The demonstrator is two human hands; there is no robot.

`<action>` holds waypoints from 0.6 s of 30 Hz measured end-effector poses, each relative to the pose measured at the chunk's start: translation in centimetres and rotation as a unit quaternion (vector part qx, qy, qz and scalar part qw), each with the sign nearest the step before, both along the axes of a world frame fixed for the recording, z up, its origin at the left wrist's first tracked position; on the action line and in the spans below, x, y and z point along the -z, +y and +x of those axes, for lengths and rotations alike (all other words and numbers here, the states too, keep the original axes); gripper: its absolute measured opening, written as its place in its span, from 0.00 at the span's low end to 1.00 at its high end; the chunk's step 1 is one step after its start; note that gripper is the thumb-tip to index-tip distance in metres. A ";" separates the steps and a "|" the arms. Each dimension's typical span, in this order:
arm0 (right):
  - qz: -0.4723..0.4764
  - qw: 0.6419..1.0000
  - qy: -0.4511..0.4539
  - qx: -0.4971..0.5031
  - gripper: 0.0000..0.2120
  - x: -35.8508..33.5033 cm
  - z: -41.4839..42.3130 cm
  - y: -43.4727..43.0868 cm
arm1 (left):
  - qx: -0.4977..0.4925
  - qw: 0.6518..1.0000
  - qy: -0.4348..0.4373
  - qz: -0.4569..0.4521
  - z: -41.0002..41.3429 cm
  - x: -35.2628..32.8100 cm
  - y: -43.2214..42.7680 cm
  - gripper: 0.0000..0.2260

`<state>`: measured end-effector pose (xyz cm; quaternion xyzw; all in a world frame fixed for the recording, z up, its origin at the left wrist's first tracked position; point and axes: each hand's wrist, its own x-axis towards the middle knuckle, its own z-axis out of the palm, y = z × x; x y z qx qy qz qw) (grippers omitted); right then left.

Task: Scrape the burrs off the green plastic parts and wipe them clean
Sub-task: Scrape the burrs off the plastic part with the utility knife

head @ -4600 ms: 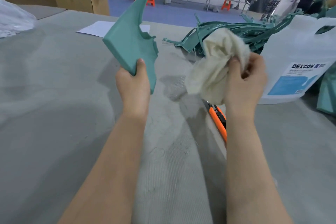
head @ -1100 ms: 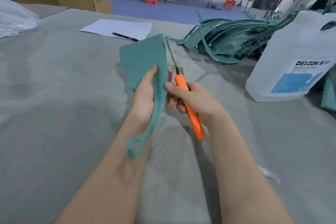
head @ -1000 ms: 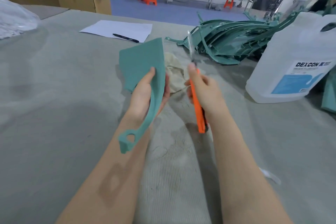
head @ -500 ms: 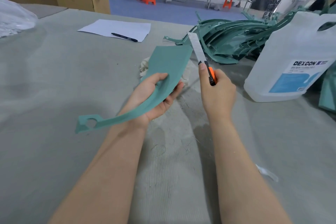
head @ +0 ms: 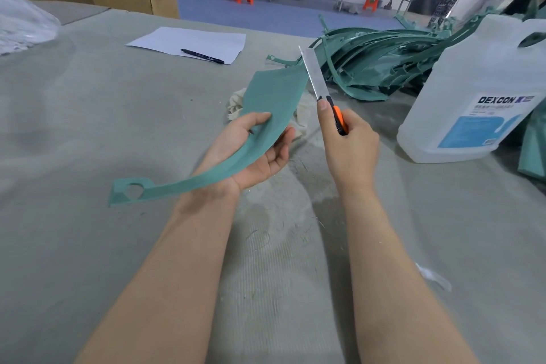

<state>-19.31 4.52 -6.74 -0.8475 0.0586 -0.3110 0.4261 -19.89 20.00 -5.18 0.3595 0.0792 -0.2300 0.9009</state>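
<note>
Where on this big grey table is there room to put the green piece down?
Bare table lies left of the left hand, between the paper with the pen and the near edge. It is crowded on the right: the cloth behind the held green part, the pile of green parts and the DEXCON jug.

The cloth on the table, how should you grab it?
Pinch the bunched cloth at its bare left end, coming from above and the left. The rest lies under the green part held by the left hand, with the knife at the right.
</note>
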 end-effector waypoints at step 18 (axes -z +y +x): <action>-0.028 0.996 -0.003 -0.082 0.26 0.4 0.2 0.8 | -0.038 0.997 0.008 -0.064 -0.1 -0.7 0.7 0.17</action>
